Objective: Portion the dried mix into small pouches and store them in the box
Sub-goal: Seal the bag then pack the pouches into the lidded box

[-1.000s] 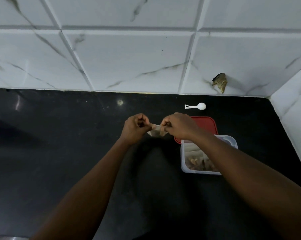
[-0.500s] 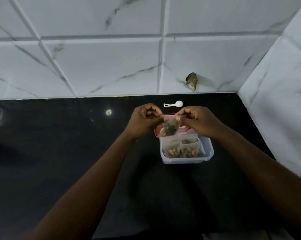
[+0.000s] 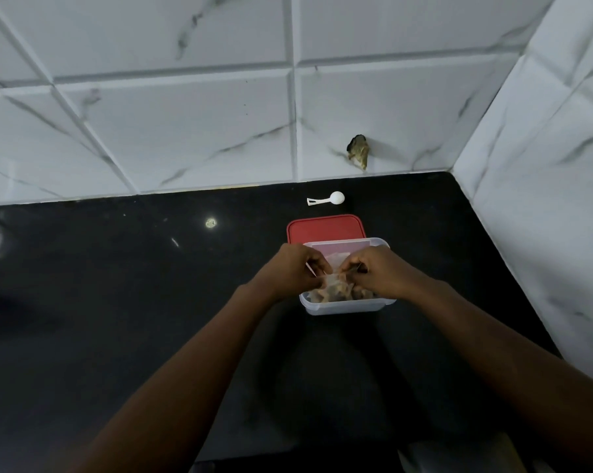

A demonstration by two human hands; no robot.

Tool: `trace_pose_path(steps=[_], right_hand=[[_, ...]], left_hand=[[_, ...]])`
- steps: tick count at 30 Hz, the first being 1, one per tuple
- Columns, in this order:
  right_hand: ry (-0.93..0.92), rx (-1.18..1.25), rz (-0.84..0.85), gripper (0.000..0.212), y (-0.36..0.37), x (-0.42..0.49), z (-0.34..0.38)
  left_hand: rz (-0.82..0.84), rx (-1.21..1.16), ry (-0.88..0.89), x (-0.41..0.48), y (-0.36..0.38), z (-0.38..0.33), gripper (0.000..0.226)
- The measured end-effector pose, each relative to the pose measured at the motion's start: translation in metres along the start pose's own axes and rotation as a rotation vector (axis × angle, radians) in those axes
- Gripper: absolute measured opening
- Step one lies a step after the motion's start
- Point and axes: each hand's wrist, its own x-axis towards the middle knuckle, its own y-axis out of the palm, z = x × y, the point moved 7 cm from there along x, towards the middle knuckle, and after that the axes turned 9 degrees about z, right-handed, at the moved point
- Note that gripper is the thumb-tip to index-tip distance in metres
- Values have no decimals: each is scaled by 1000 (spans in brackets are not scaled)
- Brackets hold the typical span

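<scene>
Your black surface meets the white tiled wall. On it the clear box sits against its red lid. Your left hand and right hand each pinch a top corner of a small filled pouch over the box's front half. A white scoop lies beyond the lid.
</scene>
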Motion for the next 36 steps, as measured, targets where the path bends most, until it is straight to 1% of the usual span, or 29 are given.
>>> trace_pose_path(steps=[3, 8, 13, 18, 20, 23, 25, 27, 28, 30, 33, 35, 36], right_hand=[[25, 8, 17, 22, 0, 5, -2], [51, -7, 141, 22, 1, 5, 3], [74, -93, 117, 18, 6, 8, 4], [118, -165, 77, 15, 17, 17, -1], [138, -166, 69, 16, 18, 17, -4], [102, -87, 62, 15, 10, 11, -7], [74, -9, 18, 18, -1, 4, -12], [30, 35, -54, 19, -12, -1, -15], [16, 41, -66, 19, -14, -3, -16], [11, 36, -43, 17, -12, -2, -15], [57, 5, 4, 15, -1, 4, -16], [60, -1, 4, 15, 2, 7, -17], [47, 0, -7, 14, 0, 7, -17]], left_hand=[[18, 63, -15, 3, 1, -1, 21], [140, 158, -28, 9, 11, -6, 19], [157, 286, -49, 17, 25, -8, 14], [125, 469, -77, 22, 32, -11, 21], [136, 460, -83, 25, 33, -10, 23], [177, 345, -80, 27, 31, -7, 22], [129, 234, -53, 26, 22, -6, 20], [72, 190, -43, 22, 11, -7, 20], [62, 206, -45, 20, 7, -7, 19], [91, 286, -71, 19, 7, -3, 18], [125, 445, -118, 17, 12, 0, 19], [115, 465, -115, 18, 16, 3, 20], [101, 434, -111, 18, 16, 5, 19]])
